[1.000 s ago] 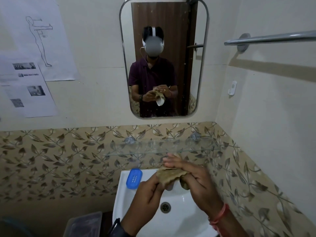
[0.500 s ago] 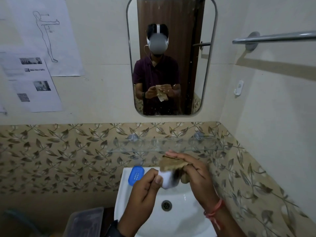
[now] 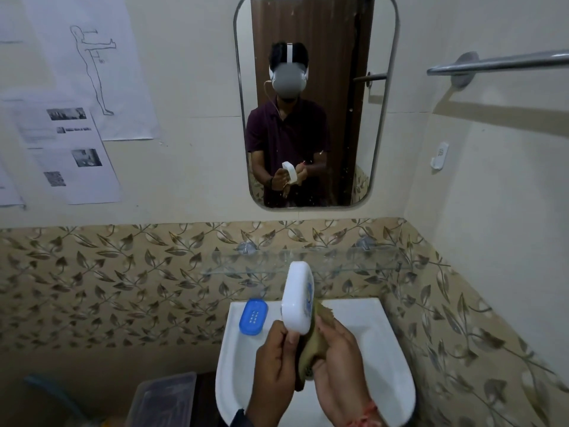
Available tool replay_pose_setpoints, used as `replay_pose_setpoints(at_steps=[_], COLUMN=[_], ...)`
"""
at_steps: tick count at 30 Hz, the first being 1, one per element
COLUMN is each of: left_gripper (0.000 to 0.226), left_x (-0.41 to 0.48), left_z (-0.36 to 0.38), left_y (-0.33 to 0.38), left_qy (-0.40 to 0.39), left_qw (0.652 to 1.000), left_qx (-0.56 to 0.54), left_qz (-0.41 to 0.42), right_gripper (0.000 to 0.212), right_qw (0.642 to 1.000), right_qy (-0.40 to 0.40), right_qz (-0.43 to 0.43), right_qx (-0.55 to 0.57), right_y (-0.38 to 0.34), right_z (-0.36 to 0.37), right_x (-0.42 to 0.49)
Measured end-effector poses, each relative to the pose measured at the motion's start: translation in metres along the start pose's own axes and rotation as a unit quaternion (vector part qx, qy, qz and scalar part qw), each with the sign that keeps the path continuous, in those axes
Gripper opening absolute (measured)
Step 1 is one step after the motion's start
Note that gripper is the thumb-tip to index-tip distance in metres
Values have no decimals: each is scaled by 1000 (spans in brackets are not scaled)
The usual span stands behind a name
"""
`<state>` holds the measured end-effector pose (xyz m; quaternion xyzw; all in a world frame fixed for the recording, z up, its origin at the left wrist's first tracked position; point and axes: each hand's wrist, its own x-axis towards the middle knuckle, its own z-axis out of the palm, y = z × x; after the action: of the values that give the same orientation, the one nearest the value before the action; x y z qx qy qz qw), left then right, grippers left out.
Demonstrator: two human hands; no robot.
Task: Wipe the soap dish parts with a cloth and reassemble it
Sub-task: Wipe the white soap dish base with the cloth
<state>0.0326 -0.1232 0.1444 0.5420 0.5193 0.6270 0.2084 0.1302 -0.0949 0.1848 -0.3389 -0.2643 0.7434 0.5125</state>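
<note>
My left hand (image 3: 275, 362) grips the lower end of a white soap dish part (image 3: 297, 297), held upright on edge above the sink. My right hand (image 3: 337, 368) holds a brownish cloth (image 3: 314, 343) bunched against the part's right side. The blue perforated soap dish part (image 3: 253, 316) lies flat on the sink's back left corner, apart from both hands.
The white sink (image 3: 388, 365) is below my hands, with its drain mostly hidden behind the cloth. A glass shelf (image 3: 354, 260) juts from the leaf-patterned tiles behind it. A mirror (image 3: 314, 100) hangs above, a towel rail (image 3: 498, 64) at right, a clear plastic box (image 3: 163, 399) at lower left.
The white part was wrapped in the cloth; now it stands upright and exposed in my left hand, with the cloth lowered to its right side in my right hand.
</note>
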Motion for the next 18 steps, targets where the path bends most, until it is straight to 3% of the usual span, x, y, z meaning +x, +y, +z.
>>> replay_pose_setpoints(at_steps=[3,5,7,9,13,18], left_gripper=[22,44,49,60,54,59], left_x=[1,6,10,13,22,35], left_z=[-7,-11,-17,-20,-22,-30], left_y=[-4,-6,-13,-12,12,18], left_qy=[-57,-82,-129,-175,-272,-273], left_qw=[993,988,975,954,903,823], left_qx=[92,124,173,222,311,446], left_qz=[45,38,60,104,113,220], right_gripper=[35,37,38,38,33,33], right_qw=[1000,999,998,996,994,993], right_qy=[2,-9,-18,-26,-34,-45], right_qz=[16,36,62,84,106,102], right_qx=[-22,-17,-1,2,-15,-40], right_y=[-5,-8,-13,-16,-25,-39], right_z=[-4,-10,-17,-24,-38,-52], right_x=[-4,-5,-7,-7,-10,-14])
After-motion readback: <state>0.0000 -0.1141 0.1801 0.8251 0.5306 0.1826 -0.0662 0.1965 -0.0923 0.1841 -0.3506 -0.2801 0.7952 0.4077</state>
